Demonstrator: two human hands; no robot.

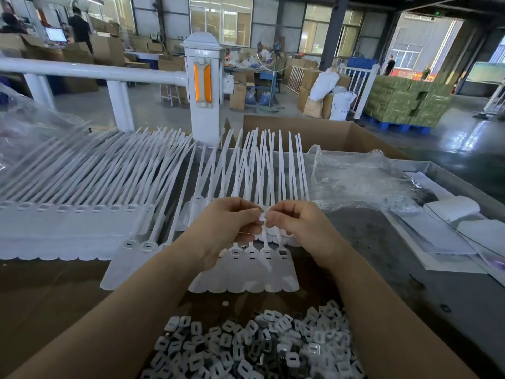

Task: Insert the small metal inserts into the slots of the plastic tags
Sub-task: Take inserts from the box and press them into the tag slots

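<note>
Your left hand point(228, 224) and right hand point(296, 224) both pinch one small insert point(262, 218), fingers curled, above the tags point(254, 272).

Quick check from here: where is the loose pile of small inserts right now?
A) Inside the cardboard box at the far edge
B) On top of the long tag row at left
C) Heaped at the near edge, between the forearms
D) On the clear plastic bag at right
C: the pile of inserts lies nearest the camera, between the forearms, below the left hand and right hand that pinch a small piece above the tags.
</note>
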